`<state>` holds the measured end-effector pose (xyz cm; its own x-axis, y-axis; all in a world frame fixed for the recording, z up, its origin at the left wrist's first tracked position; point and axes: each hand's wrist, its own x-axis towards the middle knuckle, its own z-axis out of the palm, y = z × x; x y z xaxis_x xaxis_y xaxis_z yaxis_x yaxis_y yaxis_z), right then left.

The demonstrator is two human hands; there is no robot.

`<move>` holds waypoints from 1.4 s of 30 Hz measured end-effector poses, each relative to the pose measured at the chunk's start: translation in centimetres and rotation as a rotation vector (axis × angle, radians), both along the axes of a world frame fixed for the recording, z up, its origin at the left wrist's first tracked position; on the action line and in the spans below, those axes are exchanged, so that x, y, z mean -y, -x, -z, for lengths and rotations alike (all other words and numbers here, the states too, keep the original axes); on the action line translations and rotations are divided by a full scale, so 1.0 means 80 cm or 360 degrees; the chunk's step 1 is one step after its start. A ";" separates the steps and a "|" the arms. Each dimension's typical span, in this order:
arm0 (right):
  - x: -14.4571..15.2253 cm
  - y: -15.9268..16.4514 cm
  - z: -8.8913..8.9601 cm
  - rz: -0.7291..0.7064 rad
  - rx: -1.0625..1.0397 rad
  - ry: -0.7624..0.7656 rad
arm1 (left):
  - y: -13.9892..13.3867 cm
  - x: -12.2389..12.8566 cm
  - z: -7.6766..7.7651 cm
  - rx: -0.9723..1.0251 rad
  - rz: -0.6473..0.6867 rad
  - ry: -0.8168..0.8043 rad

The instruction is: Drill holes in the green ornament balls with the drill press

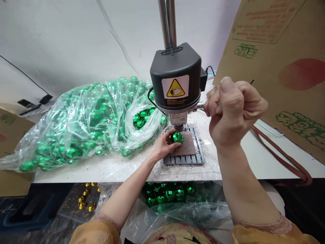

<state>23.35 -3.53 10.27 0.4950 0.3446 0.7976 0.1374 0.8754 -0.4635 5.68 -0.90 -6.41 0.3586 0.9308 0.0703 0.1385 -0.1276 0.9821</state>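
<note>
With thumb and fingers curled round it, my left hand (165, 145) holds a shiny green faceted ball (177, 137) under the chuck of a black bench drill press (175, 78). The ball rests above a brown board (188, 145) on the slotted metal base (199, 149). My right hand (231, 108) is closed in a fist round the drill press lever (200, 105), at the right of the machine head. Most of the lever is hidden by the fingers. Whether the drill bit touches the ball cannot be made out.
A big clear plastic bag (83, 118) full of green balls lies left on the white table (101, 174). More green balls (170, 194) sit in plastic below its edge. A cardboard box (279, 51) and brown strap (284, 159) are at right. Dark shavings surround the base.
</note>
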 end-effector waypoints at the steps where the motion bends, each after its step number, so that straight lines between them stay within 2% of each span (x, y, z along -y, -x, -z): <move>1: 0.001 0.000 0.000 0.0014 0.0005 0.0013 | -0.001 0.001 0.000 -0.0044 -0.0006 -0.0027; 6: 0.003 0.000 0.001 0.0085 0.0048 0.0132 | -0.010 0.016 -0.007 -0.0398 -0.0090 -0.0314; 10: 0.002 -0.001 0.000 0.0017 0.0008 0.0050 | -0.015 0.022 -0.006 -0.0485 -0.0191 -0.0528; 16: 0.001 0.001 0.005 0.0021 0.0013 -0.0013 | -0.017 0.022 0.007 -0.0308 -0.0163 -0.0467; 22: 0.002 0.007 0.017 -0.0037 -0.0084 -0.0189 | -0.015 0.020 0.014 -0.0267 -0.0147 -0.0472; 26: 0.002 0.007 0.025 0.0015 -0.0106 -0.0204 | -0.014 0.018 0.018 -0.0256 -0.0136 -0.0514; 42: -0.001 0.002 0.054 0.0003 0.0000 -0.0434 | -0.014 0.018 0.021 -0.0273 -0.0138 -0.0543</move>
<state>23.16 -3.44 5.94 0.4955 0.1162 0.8608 0.1389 0.9677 -0.2106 6.80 -2.33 -8.12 0.3134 0.8917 0.3266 0.3218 -0.4232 0.8470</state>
